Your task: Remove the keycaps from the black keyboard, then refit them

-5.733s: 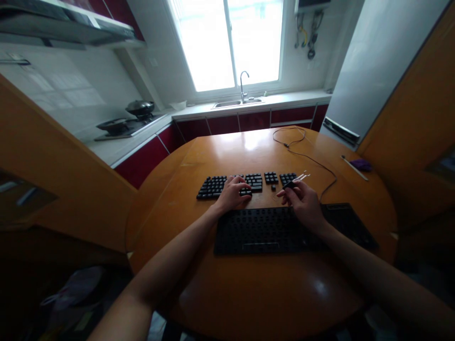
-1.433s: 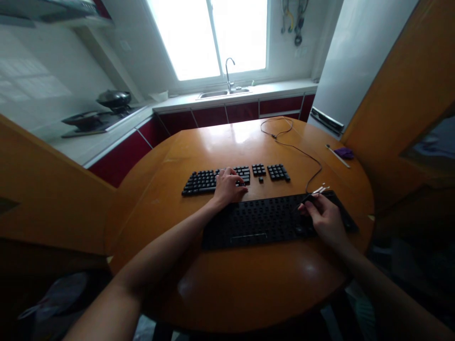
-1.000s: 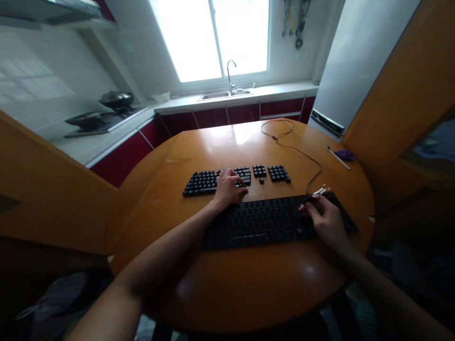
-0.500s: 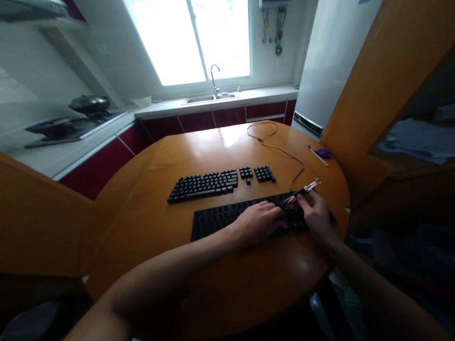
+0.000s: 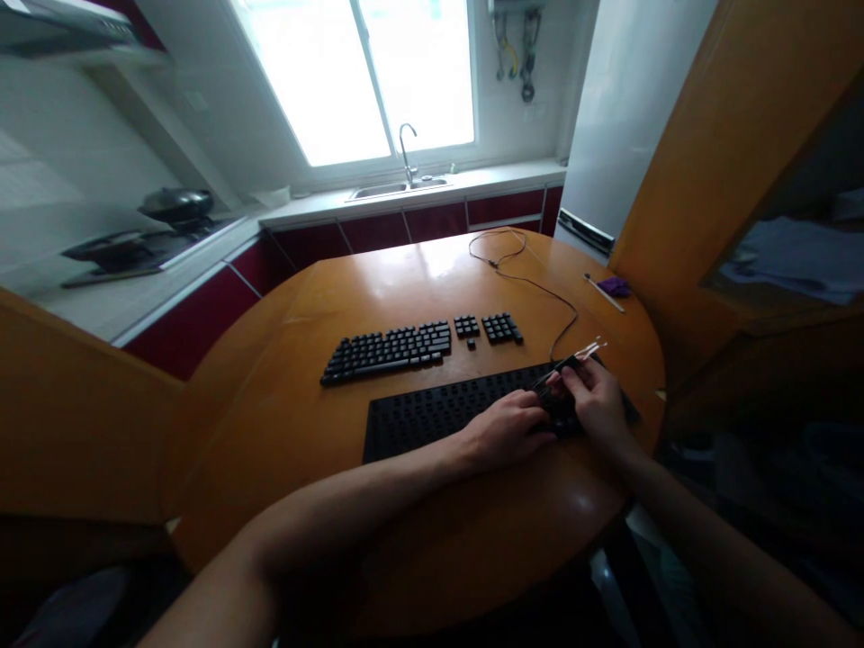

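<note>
A black keyboard base [image 5: 432, 409] with its keycaps off across most of it lies near the table's front right. In my right hand [image 5: 599, 403], closed above the base's right part, is a keycap puller [image 5: 573, 362] with a dark handle and thin wire prongs at both ends. My left hand [image 5: 513, 427] rests over the same part of the base, fingers bent together beside the puller's lower prongs; what they hold, if anything, is hidden. Behind the base, loose black keycaps [image 5: 395, 351] lie in keyboard order, with smaller groups [image 5: 501, 328] to their right.
The keyboard's cable [image 5: 540, 292] loops across the wooden table [image 5: 270, 432] toward its far edge. At the right lie a thin brush-like stick [image 5: 606, 295] and a crumpled purple cloth [image 5: 614, 286]. Beyond are a counter with a sink [image 5: 382, 190], a stove with pans [image 5: 175, 205] and a fridge.
My left hand has shifted slightly right and toward me, closer to my right hand. The puller in my right hand has tilted or moved slightly; the keycaps lie as before.
</note>
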Demonstrator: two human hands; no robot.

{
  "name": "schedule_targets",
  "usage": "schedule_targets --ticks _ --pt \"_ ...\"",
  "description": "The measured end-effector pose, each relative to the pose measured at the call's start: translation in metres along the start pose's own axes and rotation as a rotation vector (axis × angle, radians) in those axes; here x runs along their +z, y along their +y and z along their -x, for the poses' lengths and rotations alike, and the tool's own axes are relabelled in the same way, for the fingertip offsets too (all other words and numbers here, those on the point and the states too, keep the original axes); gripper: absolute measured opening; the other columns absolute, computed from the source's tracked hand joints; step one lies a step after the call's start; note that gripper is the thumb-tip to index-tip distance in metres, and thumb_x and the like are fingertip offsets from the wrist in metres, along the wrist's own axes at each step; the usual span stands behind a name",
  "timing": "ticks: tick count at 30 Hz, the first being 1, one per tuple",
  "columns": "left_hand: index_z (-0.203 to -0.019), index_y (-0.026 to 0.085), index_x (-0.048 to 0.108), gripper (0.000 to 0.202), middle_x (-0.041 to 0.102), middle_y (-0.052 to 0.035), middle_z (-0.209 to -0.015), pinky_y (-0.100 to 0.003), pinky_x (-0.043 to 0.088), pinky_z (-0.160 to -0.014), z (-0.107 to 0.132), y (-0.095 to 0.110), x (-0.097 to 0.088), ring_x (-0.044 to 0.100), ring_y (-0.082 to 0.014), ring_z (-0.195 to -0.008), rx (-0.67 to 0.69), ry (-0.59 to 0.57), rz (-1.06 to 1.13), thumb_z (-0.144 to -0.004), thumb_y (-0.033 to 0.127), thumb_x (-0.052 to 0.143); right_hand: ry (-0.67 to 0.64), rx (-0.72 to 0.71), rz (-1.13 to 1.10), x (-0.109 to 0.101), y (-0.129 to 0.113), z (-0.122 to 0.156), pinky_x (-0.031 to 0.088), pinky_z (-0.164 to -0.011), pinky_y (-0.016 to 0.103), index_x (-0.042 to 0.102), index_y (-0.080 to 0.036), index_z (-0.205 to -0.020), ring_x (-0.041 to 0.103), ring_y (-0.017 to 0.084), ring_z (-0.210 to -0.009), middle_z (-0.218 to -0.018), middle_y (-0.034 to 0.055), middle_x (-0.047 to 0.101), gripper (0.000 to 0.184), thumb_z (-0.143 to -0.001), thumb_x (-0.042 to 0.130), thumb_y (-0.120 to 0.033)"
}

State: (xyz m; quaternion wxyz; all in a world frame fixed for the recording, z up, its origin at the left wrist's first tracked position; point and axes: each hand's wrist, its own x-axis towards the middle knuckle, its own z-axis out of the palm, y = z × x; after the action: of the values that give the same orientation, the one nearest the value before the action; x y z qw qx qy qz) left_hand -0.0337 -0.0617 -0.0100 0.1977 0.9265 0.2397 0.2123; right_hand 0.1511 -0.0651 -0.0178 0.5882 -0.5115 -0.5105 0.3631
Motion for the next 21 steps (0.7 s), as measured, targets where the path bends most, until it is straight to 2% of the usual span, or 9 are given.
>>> schedule_targets --ticks 5,9,13,16,18,21 --pt "-0.092 0.017 0.072 0.017 0.064 -0.008 -0.094 -0.028 0.054 -0.081 0.0 0.003 -0.001 0.063 -0.0167 -0.085 -0.068 0.14 0.133 -0.094 0.031 0.064 0.012 0.027 0.001 -0.002 0.002 -0.001 0.054 -0.064 0.034 0.06 -0.022 -0.083 0.064 0.021 -0.063 -0.079 0.0065 0.073 0.028 -0.087 0.066 -0.049" --pt "-0.099 0.019 0.074 0.018 0.067 -0.0069 -0.099 -0.027 0.054 -0.081 0.003 -0.004 -0.022 0.064 -0.0163 -0.088 -0.106 0.237 0.213 -0.089 0.033 0.072 0.012 0.033 -0.01 -0.002 0.003 0.0 0.054 -0.064 0.035 0.061 -0.022 -0.084 0.065 0.021 -0.064 -0.08 0.0068 0.073 0.028 -0.087 0.066 -0.049" --pt "-0.102 0.023 0.074 0.02 0.07 -0.0039 -0.097 -0.034 0.052 -0.084 0.011 -0.04 -0.063 0.063 -0.0189 -0.09 -0.298 0.379 -0.001 -0.084 0.03 0.078 0.013 0.043 -0.02 -0.002 0.002 0.0 0.054 -0.062 0.035 0.061 -0.023 -0.083 0.064 0.022 -0.064 -0.079 0.007 0.072 0.029 -0.086 0.067 -0.05" --pt "-0.092 0.023 0.074 0.016 0.072 -0.0024 -0.094 -0.038 0.049 -0.09 0.018 -0.074 -0.087 0.063 -0.0219 -0.093 -0.428 0.371 -0.228 -0.08 0.03 0.082 0.02 0.041 -0.02 -0.001 0.001 0.0 0.054 -0.062 0.035 0.06 -0.023 -0.082 0.064 0.022 -0.064 -0.078 0.007 0.072 0.03 -0.085 0.067 -0.052" --pt "-0.087 0.023 0.075 0.015 0.072 -0.0026 -0.093 -0.039 0.047 -0.09 0.022 -0.091 -0.093 0.061 -0.0236 -0.095 -0.482 0.334 -0.34 -0.078 0.032 0.083 0.023 0.037 -0.012 -0.001 0.001 0.001 0.054 -0.063 0.035 0.06 -0.023 -0.082 0.064 0.022 -0.065 -0.078 0.0072 0.072 0.03 -0.086 0.067 -0.052" --pt "-0.084 0.024 0.076 0.016 0.069 -0.0039 -0.096 -0.04 0.046 -0.091 0.027 -0.104 -0.092 0.058 -0.0255 -0.1 -0.525 0.315 -0.444 -0.076 0.035 0.085 0.014 0.039 0.002 -0.001 0.002 0.001 0.054 -0.065 0.035 0.061 -0.023 -0.083 0.065 0.022 -0.066 -0.079 0.007 0.072 0.028 -0.087 0.066 -0.05"
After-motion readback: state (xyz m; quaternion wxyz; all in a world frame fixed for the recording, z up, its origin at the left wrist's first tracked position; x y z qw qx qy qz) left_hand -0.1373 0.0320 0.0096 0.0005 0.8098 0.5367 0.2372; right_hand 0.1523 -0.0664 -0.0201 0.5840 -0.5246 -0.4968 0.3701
